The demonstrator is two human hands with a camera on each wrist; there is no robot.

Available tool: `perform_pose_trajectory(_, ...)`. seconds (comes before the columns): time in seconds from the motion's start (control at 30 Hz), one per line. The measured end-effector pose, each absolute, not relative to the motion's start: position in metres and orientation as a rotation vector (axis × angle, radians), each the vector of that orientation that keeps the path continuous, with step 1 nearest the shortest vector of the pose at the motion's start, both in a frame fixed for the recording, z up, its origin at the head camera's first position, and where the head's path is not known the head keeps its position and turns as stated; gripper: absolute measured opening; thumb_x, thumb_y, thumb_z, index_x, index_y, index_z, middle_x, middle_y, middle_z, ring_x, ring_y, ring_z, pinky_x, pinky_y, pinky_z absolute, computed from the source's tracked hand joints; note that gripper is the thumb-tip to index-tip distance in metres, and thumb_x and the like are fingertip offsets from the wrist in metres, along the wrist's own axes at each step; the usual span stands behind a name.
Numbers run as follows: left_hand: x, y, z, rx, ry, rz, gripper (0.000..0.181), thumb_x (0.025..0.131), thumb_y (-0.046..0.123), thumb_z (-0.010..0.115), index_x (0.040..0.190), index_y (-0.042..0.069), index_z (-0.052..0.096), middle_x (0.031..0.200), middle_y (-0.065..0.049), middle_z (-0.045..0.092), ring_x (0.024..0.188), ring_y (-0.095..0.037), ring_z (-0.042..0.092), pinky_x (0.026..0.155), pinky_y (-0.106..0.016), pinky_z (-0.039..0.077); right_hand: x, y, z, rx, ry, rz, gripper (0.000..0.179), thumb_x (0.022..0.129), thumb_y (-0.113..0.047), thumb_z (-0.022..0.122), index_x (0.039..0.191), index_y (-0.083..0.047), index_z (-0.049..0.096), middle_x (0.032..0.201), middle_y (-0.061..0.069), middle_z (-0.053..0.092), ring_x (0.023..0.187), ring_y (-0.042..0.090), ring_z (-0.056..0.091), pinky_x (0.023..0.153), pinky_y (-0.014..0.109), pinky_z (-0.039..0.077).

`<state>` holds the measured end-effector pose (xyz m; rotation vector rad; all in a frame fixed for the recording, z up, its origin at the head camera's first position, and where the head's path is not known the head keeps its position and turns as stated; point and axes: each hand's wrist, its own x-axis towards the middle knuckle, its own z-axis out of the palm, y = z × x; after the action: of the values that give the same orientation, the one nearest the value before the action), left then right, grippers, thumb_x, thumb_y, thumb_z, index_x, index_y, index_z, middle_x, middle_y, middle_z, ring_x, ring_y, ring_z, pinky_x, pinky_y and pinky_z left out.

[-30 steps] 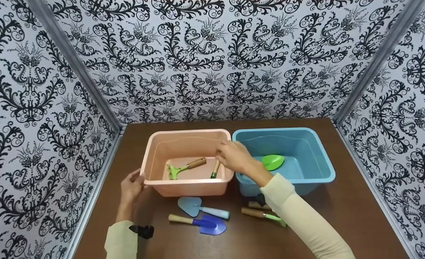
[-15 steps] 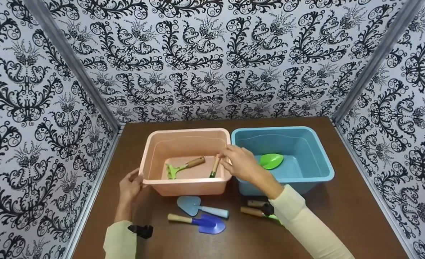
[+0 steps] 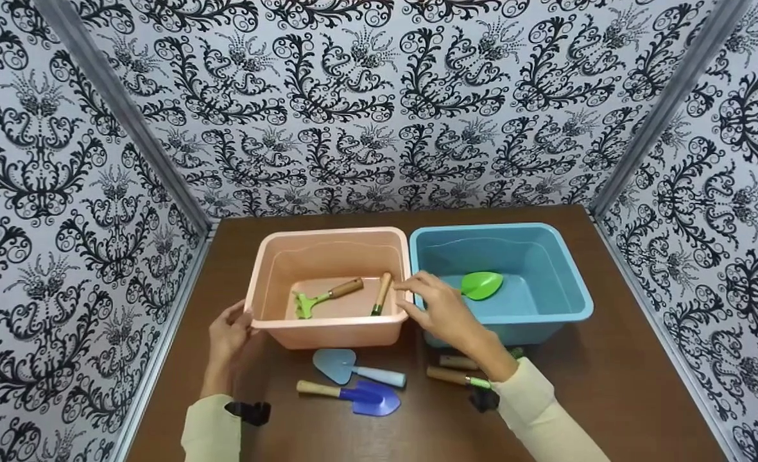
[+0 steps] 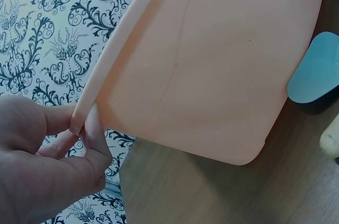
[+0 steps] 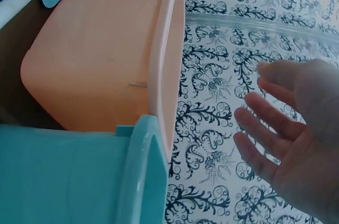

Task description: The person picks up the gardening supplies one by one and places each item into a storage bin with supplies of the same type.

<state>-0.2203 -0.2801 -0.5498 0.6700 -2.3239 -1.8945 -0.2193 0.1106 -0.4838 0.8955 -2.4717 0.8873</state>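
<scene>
In the peach tub (image 3: 334, 333), near its right wall, a wooden-handled tool (image 3: 384, 289) was seen; its head was largely hidden by the near wall, so type couldn't be told. Tub rim was pinched at the near left corner by the left hand (image 3: 228, 330). Right hand (image 3: 443, 311) was held with fingers parted over the adjoining rims; clearance couldn't be judged. In the blue tub (image 3: 504, 333), the green scoop's (image 3: 482, 285) handle was blocked by that hand. Two wooden handles (image 3: 446, 375) on the table (image 3: 642, 385) were seen, tools partly covered by right wrist and sleeve (image 3: 533, 398). Light-blue trowel (image 3: 337, 366) was cut off in the left wrist view.
</scene>
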Motion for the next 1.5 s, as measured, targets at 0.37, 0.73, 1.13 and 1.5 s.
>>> perform_pose_trajectory(0.37,-0.222,-0.282,-0.552,0.696,-2.272,-1.954,0.048,0.102,0.011,0.055,0.144,-0.01,0.044,0.127,-0.033,0.058,0.064,0.002,0.061,0.064,-0.017,0.058,-0.2,0.121,-0.501,0.87,-2.402,1.048,0.022,0.091,-0.015,0.075,0.112,-0.013,0.074,0.1,0.004,0.069,0.088,0.015,0.067,0.073,0.033,0.059)
perform_pose_trajectory(0.73,-0.221,-0.282,-0.553,0.684,-2.277,-1.973,0.047,0.102,0.009,0.054,0.145,-0.008,0.044,0.139,-0.035,0.05,0.068,0.004,0.061,0.066,-0.016,0.057,-0.187,0.132,-0.525,0.815,-2.425,1.085,0.022,0.09,-0.016,0.075,0.112,-0.012,0.075,0.103,0.0,0.071,0.089,0.014,0.066,0.074,0.031,0.058)
perform_pose_trajectory(1.13,-0.218,-0.278,-0.554,0.69,-2.184,-2.034,0.049,0.102,0.01,0.055,0.145,-0.009,0.043,0.137,-0.035,0.052,0.072,0.0,0.064,0.069,-0.018,0.058,-0.171,0.144,-0.553,0.7,-2.542,1.097,0.022,0.09,-0.017,0.076,0.111,-0.018,0.074,0.102,-0.005,0.071,0.095,0.012,0.069,0.083,0.037,0.06)
perform_pose_trajectory(1.5,-0.219,-0.28,-0.553,0.701,-2.213,-1.988,0.047,0.101,0.01,0.055,0.144,-0.008,0.046,0.131,-0.03,0.057,0.068,0.004,0.062,0.067,-0.017,0.057,-0.163,0.159,-0.581,0.629,-2.633,1.077,0.021,0.09,-0.022,0.076,0.11,-0.021,0.074,0.1,-0.009,0.069,0.092,0.009,0.067,0.079,0.033,0.059)
